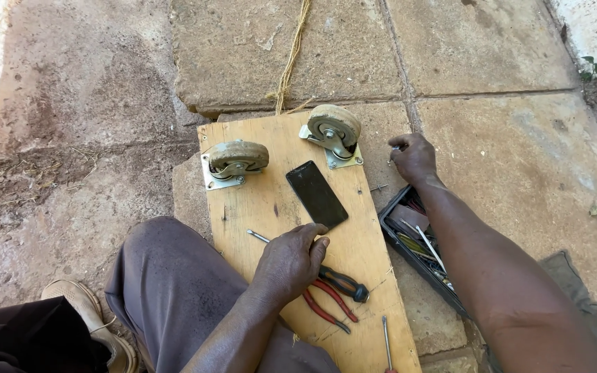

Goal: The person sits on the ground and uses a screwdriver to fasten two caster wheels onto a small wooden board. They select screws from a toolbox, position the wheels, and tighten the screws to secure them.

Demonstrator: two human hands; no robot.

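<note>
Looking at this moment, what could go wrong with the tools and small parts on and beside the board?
1. The right hand pinches a small metal piece near the board's edge; if dropped, it could get lost in the stone joints.
2. The phone lies flat among tools and could get scratched.
3. The left hand rests on the screwdriver above the red pliers; either could slide off.

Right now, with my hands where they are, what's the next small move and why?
Probably bring the right hand, pinching a small metal piece, to the right caster plate. The left hand already rests on the screwdriver on the board.
</note>
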